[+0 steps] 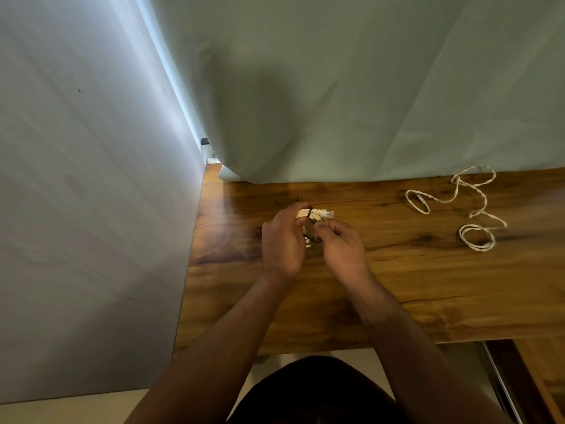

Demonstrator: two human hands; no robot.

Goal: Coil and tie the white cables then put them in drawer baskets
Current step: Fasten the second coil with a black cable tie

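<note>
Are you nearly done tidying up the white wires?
Not yet. One white cable is already coiled, with a black tie round it. The left hand holds it while the right hand pinches the tie. The second cable lies loose on the table, uncoiled. No basket shows, so storing both is left.

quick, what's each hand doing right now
Left hand: grips the coiled cable.
Right hand: pinches what looks like the black tie wrapped round it.
</note>
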